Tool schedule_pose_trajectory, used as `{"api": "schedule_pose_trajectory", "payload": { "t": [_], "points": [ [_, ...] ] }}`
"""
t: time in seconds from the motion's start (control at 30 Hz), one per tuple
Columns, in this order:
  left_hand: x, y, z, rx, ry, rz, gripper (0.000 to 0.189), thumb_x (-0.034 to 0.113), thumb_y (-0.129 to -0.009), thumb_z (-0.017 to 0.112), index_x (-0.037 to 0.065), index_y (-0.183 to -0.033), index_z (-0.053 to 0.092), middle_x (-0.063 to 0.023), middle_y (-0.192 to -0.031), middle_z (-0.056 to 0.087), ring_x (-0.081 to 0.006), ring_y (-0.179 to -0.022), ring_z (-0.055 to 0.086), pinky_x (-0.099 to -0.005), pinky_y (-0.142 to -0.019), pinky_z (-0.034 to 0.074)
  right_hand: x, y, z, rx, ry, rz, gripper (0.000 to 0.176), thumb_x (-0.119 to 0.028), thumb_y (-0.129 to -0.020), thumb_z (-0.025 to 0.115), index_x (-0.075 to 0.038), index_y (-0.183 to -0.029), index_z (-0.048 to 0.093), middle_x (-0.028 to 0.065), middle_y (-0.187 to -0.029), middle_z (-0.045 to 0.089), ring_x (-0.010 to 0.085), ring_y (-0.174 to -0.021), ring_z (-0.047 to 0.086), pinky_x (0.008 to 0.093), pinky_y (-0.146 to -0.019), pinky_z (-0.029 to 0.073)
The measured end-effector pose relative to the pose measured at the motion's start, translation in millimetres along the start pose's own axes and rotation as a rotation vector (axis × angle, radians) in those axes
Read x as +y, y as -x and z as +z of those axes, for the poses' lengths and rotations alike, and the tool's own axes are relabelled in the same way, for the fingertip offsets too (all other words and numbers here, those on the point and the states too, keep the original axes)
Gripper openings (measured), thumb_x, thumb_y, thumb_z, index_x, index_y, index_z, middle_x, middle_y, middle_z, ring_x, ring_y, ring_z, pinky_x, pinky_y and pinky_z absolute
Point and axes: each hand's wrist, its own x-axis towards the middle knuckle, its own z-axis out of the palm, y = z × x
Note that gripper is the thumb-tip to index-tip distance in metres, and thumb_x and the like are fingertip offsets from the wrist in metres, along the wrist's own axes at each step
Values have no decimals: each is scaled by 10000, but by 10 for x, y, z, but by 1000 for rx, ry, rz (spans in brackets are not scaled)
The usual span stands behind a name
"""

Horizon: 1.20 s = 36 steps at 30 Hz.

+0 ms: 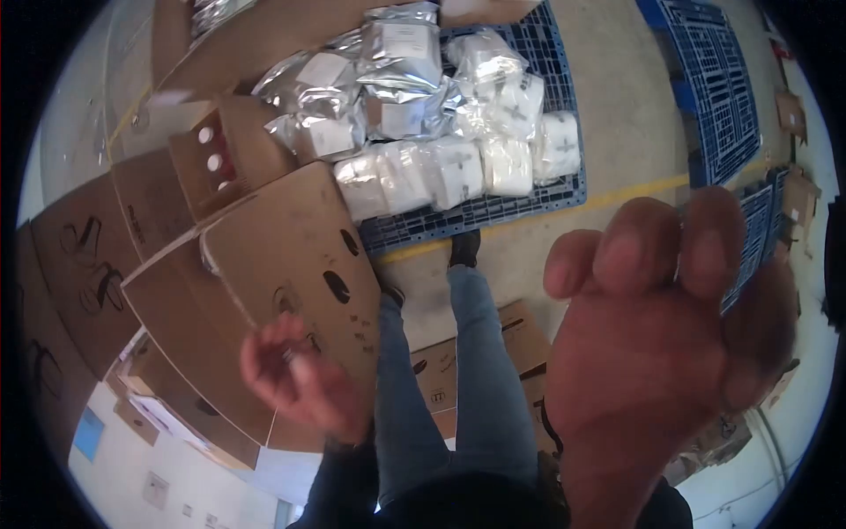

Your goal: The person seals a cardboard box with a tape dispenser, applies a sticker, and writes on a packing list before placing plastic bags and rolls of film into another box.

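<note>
My left hand (304, 379) hangs in front of a large brown cardboard box (291, 256), overlapping its lower part in this view. Its fingers are loosely bent, with a gap to the thumb, and no object shows in them. Close to the camera, my right hand (652, 326) is raised and looks very large. The fingers are bent toward the lens, spaced apart, and hold nothing visible. Beyond the box, clear-wrapped white packages (458, 172) and silver foil bags (401, 53) with white labels lie on a blue plastic pallet (564, 88).
An open carton (189, 167) with white-capped red items stands left of the pallet. More cartons (79, 256) line the left side. Another blue pallet (718, 88) lies at the right. A yellow floor line (630, 191) runs past my feet. Boxes (432, 379) stand behind my legs.
</note>
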Motion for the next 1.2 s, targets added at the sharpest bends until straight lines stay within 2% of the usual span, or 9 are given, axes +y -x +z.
{"api": "schedule_pose_trajectory", "payload": {
  "t": [0.13, 0.4, 0.5, 0.73, 0.93, 1.0, 1.1, 1.17, 1.2],
  "points": [
    [-973, 271, 599, -10, -216, -353, 432, 20, -967, 611, -6, -1375, 474, -96, -1186, 575, -164, -1089, 577, -303, -966, 475, 253, 8, -614, 61, -81, 51, 514, -404, -762, 857, -242, -1095, 501, 20, -1258, 457, 228, -1095, 535, 449, -892, 487],
    [-2945, 111, 895, -385, -483, -507, 418, 107, -945, 694, 7, -1323, 545, -50, -1051, 621, -125, -946, 587, -273, -821, 495, 814, 141, -1196, 113, -166, 140, 681, -304, -597, 992, -279, -1053, 486, 2, -1291, 415, 221, -1072, 534, 449, -882, 448],
    [-3575, -89, 864, -501, -669, -444, 464, 160, -906, 733, 8, -1308, 561, -96, -1052, 652, -197, -928, 631, -322, -816, 511, 1015, 204, -1265, 105, -188, 183, 721, -301, -558, 1015, -287, -1045, 483, -1, -1286, 411, 221, -1064, 537, 452, -888, 445],
    [-4500, -565, 892, -853, -1256, -12, 591, 330, -822, 737, 21, -1300, 577, -201, -1277, 597, -376, -1196, 569, -472, -998, 474, 1370, 212, -1297, 191, -140, 238, 621, -240, -615, 981, -242, -1016, 508, 17, -1198, 447, 226, -1059, 551, 439, -881, 481],
    [-4810, -631, 1115, -1016, -1436, 8, 789, 468, -726, 769, 8, -1314, 515, -202, -1389, 532, -373, -1323, 473, -497, -1063, 426, 3099, 383, -1351, -240, 394, 542, 537, -182, -779, 813, -78, -1225, 532, 136, -1217, 554, 262, -1155, 564, 417, -962, 476],
    [-4714, -675, 1236, -1059, -1506, -134, 887, 510, -665, 808, -11, -1309, 492, -216, -1434, 497, -384, -1346, 450, -516, -1081, 400, 4299, 482, -1253, -470, 614, 308, 542, -136, -750, 769, -56, -1233, 540, 163, -1251, 556, 355, -1192, 551, 424, -1022, 456],
    [-4503, -805, 1422, -1211, -1602, -296, 981, 568, -609, 845, -17, -1311, 488, -210, -1398, 516, -387, -1318, 483, -520, -1083, 396, 5745, 624, -1247, -730, 998, 60, 587, -60, -752, 724, -54, -1309, 540, 158, -1255, 577, 359, -1150, 597, 425, -1010, 483],
    [-4533, -866, 1359, -1445, -1673, -485, 1059, 608, -558, 873, -22, -1315, 483, -202, -1350, 540, -389, -1278, 524, -508, -1070, 418, 5984, 705, -1141, -847, 1130, 83, 454, -105, -827, 645, -71, -1274, 575, 136, -1208, 606, 335, -1143, 604, 443, -987, 489],
    [-4551, -811, 1260, -1399, -1633, -403, 1086, 613, -530, 889, -29, -1310, 488, -223, -1298, 566, -391, -1232, 556, -494, -1043, 443, 5778, 606, -1075, -895, 1175, 176, 350, -143, -877, 587, -82, -1220, 615, 115, -1176, 624, 317, -1139, 605, 445, -973, 488]
  ]
}}
